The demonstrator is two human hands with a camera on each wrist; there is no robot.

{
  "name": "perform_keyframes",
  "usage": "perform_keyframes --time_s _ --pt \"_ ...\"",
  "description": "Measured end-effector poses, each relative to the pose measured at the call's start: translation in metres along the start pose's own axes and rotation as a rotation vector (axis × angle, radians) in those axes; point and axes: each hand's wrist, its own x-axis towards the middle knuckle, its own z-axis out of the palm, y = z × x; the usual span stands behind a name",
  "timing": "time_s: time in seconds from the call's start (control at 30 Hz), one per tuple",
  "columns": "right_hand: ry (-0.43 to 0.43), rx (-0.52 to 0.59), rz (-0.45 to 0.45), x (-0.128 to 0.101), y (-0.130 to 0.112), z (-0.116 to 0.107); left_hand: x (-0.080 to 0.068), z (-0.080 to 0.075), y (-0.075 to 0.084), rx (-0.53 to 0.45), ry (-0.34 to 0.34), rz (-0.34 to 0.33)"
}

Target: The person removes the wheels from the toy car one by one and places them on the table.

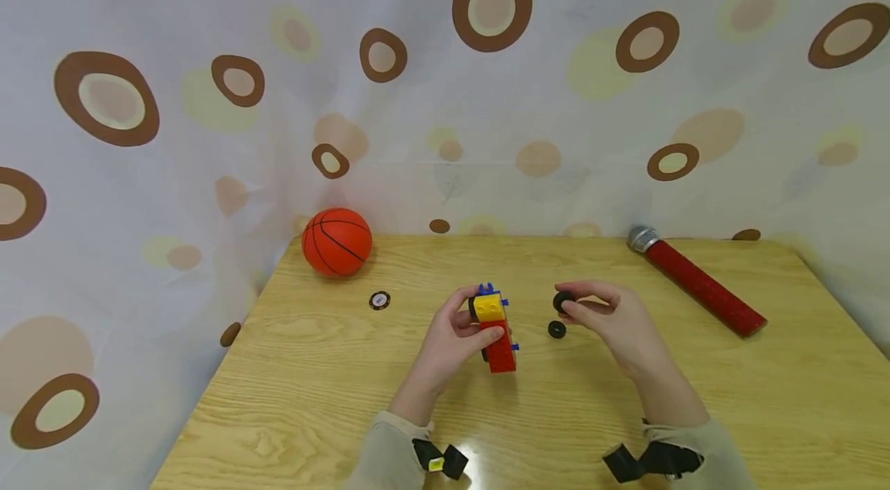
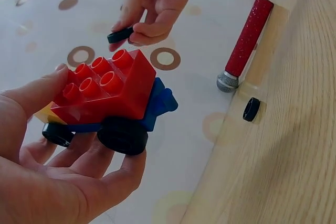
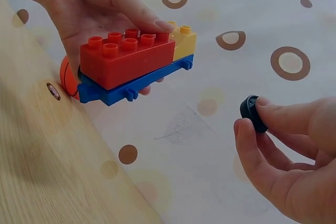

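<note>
My left hand grips a toy brick car above the wooden table: a red brick and a yellow brick on a blue chassis, with two black wheels on the side toward my palm. The side facing my right hand shows bare axle pegs. My right hand pinches a loose black wheel between thumb and fingertips, a short way right of the car. Another loose black wheel lies on the table between my hands.
An orange basketball rests at the table's back left, with a small round disc in front of it. A red-handled microphone lies at the back right. A spotted curtain hangs behind the table.
</note>
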Motion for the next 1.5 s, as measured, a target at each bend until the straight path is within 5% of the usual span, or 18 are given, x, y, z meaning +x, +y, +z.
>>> perform_keyframes --time_s 0.37,0.7,1.5 --pt "0.039 0.037 -0.068 0.000 0.009 -0.018 0.002 0.002 -0.003 -0.032 -0.017 0.001" --pt "0.072 -0.176 0.034 0.000 0.008 -0.027 0.001 0.000 -0.003 -0.024 -0.003 -0.001" --pt "0.126 -0.452 0.081 0.008 0.024 -0.051 0.000 -0.011 0.004 0.002 0.007 0.021"
